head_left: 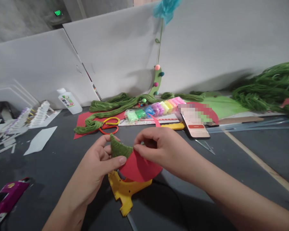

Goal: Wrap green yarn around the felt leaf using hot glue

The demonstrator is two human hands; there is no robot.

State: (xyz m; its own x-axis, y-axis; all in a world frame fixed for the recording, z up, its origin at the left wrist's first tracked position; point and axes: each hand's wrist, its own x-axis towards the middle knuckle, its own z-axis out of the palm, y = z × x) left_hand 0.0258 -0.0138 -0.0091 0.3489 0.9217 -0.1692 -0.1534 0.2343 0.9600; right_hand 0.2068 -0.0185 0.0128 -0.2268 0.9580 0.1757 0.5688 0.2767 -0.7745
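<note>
My left hand (100,157) holds a red paper cutout (139,166) with a rounded lower edge, thumb in front and fingers behind. Green yarn (120,147) covers its pointed left end in close turns. My right hand (156,144) pinches the cutout's upper edge, just where the yarn covering stops; whether a loose strand is between the fingertips is too small to see. Below the cutout lies a yellow glue gun (126,192), partly hidden by it, with a clear glue stick (131,221) at its rear end.
Scissors (110,123), green yarn skeins (115,104), packs of coloured clay (156,107), a yellow cutter (173,126) and a phone (195,123) lie beyond my hands. At left are a glue bottle (69,101), paper scraps (40,139) and a purple glue gun (11,199). White boards (125,51) stand behind.
</note>
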